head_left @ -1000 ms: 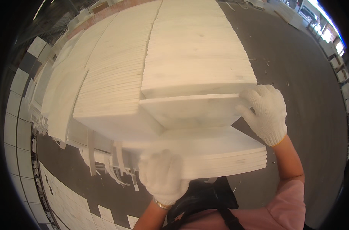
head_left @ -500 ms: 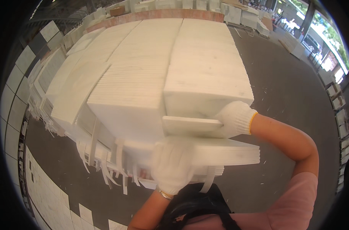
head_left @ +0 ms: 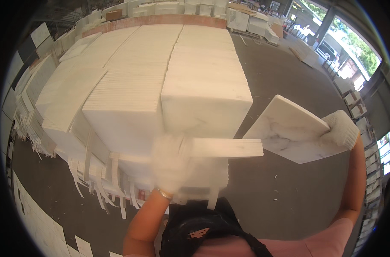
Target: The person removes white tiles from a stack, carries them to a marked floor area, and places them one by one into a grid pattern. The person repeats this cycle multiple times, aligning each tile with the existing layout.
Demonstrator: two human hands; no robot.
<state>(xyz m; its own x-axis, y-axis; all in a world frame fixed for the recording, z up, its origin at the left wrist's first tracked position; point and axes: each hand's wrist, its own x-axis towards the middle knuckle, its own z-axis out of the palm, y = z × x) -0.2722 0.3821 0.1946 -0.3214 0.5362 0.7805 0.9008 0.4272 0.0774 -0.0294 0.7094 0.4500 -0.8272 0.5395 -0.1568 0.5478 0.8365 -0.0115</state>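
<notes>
- Fingers of the right hand: closed around the right-hand edge of a grey-veined white slab.
- Slab: held tilted in the air, right of the stacked slabs and above the grey floor.
- Handling (judged): stiff, rather heavy, smooth enough to slip, brittle at the corners; best gripped by opposite edges, with support beneath.
- Left hand: motion-blurred, at the left end of a low flat pile; finger opening and contact cannot be told.
- Farther out: a reddish board behind the rows.
</notes>
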